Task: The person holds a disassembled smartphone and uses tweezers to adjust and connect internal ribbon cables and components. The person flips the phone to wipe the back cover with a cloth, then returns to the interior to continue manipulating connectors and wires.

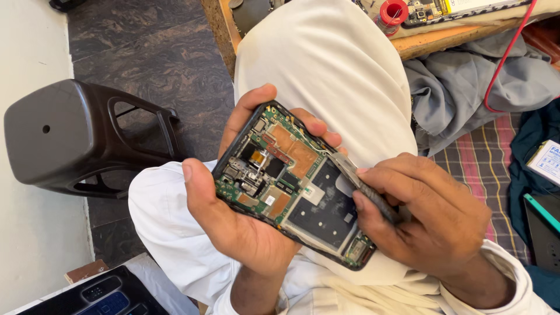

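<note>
We cradle the opened black smartphone (pixel 294 186) over our lap, its back cover already off, with green circuit board and copper shields exposed. Our left hand (pixel 233 216) has its grip wrapped around the phone's near-left edge. Our right hand (pixel 429 219) pinches a thin grey metal prying tool (pixel 364 184), tip on the phone's right rim. The board looks still seated, apparently not yet lifted out.

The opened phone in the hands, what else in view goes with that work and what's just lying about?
In use:
opened phone, gripped by the left hand
metal tool in the right hand, its tip on the phone's edge

Lying about:
brown plastic stool
red spool on the wooden bench
grey cloth
</note>
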The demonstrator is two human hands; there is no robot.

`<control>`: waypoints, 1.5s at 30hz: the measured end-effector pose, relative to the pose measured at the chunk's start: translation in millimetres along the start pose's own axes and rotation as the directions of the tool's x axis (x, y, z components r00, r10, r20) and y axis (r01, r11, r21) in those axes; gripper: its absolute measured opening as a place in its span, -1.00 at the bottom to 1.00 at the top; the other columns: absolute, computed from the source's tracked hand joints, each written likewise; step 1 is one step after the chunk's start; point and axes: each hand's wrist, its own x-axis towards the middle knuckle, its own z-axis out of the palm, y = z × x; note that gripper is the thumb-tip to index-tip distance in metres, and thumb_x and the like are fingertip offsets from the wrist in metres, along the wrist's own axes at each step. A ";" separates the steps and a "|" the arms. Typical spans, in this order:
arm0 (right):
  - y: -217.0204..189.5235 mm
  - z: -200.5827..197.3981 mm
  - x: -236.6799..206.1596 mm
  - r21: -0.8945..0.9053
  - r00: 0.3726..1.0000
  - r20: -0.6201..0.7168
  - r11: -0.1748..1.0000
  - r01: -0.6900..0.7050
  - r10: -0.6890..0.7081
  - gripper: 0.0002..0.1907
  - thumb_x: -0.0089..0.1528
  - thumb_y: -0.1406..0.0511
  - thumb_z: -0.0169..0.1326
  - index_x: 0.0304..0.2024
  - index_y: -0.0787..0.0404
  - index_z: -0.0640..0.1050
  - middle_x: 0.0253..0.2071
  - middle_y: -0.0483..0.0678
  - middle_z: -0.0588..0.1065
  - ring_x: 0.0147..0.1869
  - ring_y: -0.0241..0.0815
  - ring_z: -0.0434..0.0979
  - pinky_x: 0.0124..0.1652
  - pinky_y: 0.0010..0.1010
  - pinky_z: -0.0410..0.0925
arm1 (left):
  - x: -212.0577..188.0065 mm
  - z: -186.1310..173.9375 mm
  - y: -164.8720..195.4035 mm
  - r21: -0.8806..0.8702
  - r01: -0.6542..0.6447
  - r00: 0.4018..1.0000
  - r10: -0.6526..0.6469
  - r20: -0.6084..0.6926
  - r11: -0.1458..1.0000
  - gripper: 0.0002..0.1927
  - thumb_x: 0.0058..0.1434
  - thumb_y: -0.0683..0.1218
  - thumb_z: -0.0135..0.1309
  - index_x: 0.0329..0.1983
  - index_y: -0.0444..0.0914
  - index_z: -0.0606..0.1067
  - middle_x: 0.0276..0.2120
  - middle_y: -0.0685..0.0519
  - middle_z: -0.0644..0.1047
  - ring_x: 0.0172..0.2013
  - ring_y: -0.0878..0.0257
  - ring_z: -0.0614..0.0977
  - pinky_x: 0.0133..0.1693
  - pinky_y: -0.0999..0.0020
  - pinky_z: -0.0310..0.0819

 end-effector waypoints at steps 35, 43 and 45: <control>16.3 -93.3 55.7 -0.186 0.775 0.547 0.857 0.480 -0.315 -0.51 0.00 0.39 0.34 0.01 0.18 0.62 -0.15 0.06 0.57 -0.36 -0.18 0.55 -0.41 -0.35 0.39 | -5.6 47.6 19.2 0.486 0.338 0.931 -0.363 -0.046 0.806 0.15 0.26 0.56 -0.16 0.43 -0.54 0.19 0.01 -0.16 0.46 0.06 0.16 0.48 0.21 0.24 0.36; 16.2 -96.0 54.0 -0.250 0.762 0.581 0.828 0.502 -0.287 -0.43 -0.07 0.36 0.33 0.04 0.19 0.63 -0.11 0.05 0.58 -0.29 -0.17 0.59 -0.33 -0.34 0.43 | -4.4 52.4 17.2 0.560 0.282 0.949 -0.313 -0.042 0.779 0.15 0.28 0.58 -0.18 0.41 -0.55 0.23 -0.04 -0.15 0.47 0.03 0.17 0.48 0.19 0.26 0.37; 13.2 -97.1 54.3 -0.255 0.750 0.600 0.822 0.509 -0.279 -0.41 -0.08 0.35 0.32 0.05 0.22 0.62 -0.09 0.06 0.58 -0.28 -0.17 0.58 -0.32 -0.34 0.43 | -5.2 53.8 17.1 0.591 0.259 0.956 -0.291 -0.043 0.764 0.14 0.29 0.58 -0.20 0.40 -0.55 0.24 -0.04 -0.15 0.48 0.02 0.18 0.49 0.19 0.27 0.37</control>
